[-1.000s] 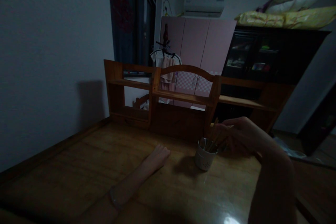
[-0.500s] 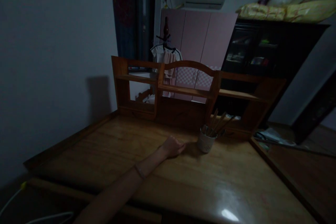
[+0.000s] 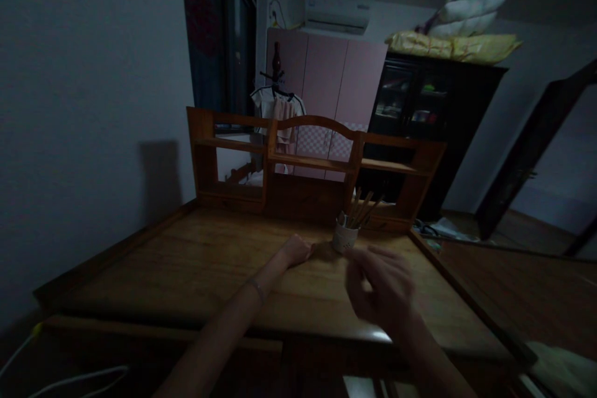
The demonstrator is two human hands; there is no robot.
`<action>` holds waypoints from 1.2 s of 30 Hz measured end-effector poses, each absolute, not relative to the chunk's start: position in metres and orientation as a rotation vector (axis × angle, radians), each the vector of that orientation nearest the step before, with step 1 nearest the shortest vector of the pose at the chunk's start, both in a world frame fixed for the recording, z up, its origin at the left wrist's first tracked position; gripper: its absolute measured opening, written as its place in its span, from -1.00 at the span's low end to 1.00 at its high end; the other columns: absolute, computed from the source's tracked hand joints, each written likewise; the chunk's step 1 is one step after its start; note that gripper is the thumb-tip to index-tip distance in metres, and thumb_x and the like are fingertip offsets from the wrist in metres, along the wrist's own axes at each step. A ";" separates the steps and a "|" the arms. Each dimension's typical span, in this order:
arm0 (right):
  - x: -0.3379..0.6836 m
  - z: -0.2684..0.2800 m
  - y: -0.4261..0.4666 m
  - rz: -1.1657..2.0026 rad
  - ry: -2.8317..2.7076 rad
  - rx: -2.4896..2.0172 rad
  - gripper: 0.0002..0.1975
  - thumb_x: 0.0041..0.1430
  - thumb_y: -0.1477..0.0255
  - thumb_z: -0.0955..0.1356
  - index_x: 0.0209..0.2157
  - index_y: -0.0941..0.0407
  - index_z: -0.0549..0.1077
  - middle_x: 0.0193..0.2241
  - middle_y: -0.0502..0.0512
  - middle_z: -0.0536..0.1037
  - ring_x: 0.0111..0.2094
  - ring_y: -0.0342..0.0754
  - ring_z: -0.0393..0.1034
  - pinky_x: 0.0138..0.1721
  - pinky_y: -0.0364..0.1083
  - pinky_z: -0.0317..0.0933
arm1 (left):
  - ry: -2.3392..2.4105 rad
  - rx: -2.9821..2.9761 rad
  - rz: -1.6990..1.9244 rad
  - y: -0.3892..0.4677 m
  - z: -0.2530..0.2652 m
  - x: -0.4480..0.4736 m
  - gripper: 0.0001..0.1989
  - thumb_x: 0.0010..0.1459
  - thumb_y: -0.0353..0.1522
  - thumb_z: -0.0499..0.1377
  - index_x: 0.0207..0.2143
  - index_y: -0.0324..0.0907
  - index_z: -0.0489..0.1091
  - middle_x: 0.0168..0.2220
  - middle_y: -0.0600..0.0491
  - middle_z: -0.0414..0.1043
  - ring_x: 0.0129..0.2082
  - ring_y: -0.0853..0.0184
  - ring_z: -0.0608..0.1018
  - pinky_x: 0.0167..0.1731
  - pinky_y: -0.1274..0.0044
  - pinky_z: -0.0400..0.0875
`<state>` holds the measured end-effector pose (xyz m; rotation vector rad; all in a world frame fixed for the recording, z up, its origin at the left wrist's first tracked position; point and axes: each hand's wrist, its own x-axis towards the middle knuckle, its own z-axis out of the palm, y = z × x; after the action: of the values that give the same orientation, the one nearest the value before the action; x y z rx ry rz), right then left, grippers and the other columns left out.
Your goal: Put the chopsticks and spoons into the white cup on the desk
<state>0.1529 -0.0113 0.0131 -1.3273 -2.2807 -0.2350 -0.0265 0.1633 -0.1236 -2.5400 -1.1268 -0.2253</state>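
My left hand (image 3: 297,250) rests on the wooden desk top (image 3: 224,261), its fingers curled closed. Whatever it may hold is hidden. Just right of it stands a pale cup (image 3: 344,237) with small holes in its side, holding several long thin sticks (image 3: 364,208). In front of the cup, nearer to me, my right hand (image 3: 385,280) hangs over the desk, slightly blurred. Its fingers are bent and a gap shows between thumb and forefinger, with nothing visible in it.
A wooden shelf unit (image 3: 310,165) runs along the desk's back edge. A wall (image 3: 93,106) borders the left side. Beneath the front edge, pale items (image 3: 358,387) show in an opening. White cables (image 3: 79,378) hang at lower left. Pink cabinets (image 3: 321,74) stand behind.
My right hand has come into view from the lower right, near the cup. My left hand stays closed on the desk. The view has shifted right and widened.
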 end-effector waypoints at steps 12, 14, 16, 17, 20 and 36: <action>0.152 -0.120 0.089 -0.314 -2.202 -1.624 -0.78 0.31 0.37 0.23 -0.34 0.13 0.46 -0.43 0.13 0.58 -0.44 -0.06 0.45 -0.48 -0.15 -0.05 | -1.094 -2.451 -0.139 0.162 -0.128 -0.023 -0.79 0.28 -0.30 0.08 -0.19 -0.27 0.41 -0.38 0.08 0.48 -0.44 0.39 0.53 -0.38 0.46 0.48; 0.154 -0.123 0.092 -0.307 -2.187 -1.642 -0.78 0.30 0.35 0.24 -0.34 0.13 0.46 -0.44 0.11 0.58 -0.45 -0.07 0.45 -0.49 -0.15 -0.06 | -1.068 -2.453 -0.132 0.162 -0.129 -0.023 -0.79 0.28 -0.31 0.08 -0.20 -0.27 0.41 -0.39 0.08 0.47 -0.45 0.40 0.53 -0.39 0.47 0.48; 0.154 -0.125 0.093 -0.301 -2.176 -1.660 -0.76 0.30 0.33 0.23 -0.34 0.13 0.46 -0.43 0.12 0.58 -0.44 -0.06 0.45 -0.48 -0.14 -0.04 | -1.060 -2.447 -0.137 0.163 -0.129 -0.023 -0.81 0.27 -0.32 0.08 -0.21 -0.28 0.40 -0.38 0.07 0.46 -0.44 0.39 0.52 -0.39 0.48 0.47; 0.154 -0.126 0.094 -0.299 -2.173 -1.667 -0.75 0.30 0.33 0.23 -0.34 0.13 0.46 -0.42 0.13 0.58 -0.43 -0.05 0.45 -0.47 -0.14 -0.03 | -1.065 -2.436 -0.147 0.163 -0.129 -0.023 -0.81 0.27 -0.33 0.08 -0.20 -0.28 0.40 -0.37 0.07 0.46 -0.42 0.39 0.52 -0.39 0.48 0.47; 0.155 -0.128 0.095 -0.291 -2.176 -1.685 -0.73 0.30 0.33 0.22 -0.37 0.15 0.47 -0.40 0.16 0.57 -0.40 -0.02 0.46 -0.44 -0.13 0.01 | -1.088 -2.386 -0.193 0.162 -0.128 -0.021 -0.82 0.27 -0.37 0.07 -0.12 -0.27 0.36 -0.30 0.03 0.44 -0.34 0.34 0.52 -0.37 0.46 0.46; 0.157 -0.122 0.090 -0.243 -2.291 -1.761 -0.78 0.27 0.39 0.29 -0.36 0.21 0.50 -0.36 0.13 0.57 -0.35 -0.05 0.45 -0.26 -0.05 0.26 | -1.062 -2.374 -0.128 0.164 -0.129 -0.022 -0.78 0.26 -0.39 0.10 -0.05 -0.24 0.33 -0.26 0.04 0.44 -0.37 0.38 0.52 -0.39 0.48 0.48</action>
<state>0.1570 0.0899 -0.1220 -1.7611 -2.2905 -0.2426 -0.0224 0.1642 -0.1293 -2.3741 -1.0618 -0.1283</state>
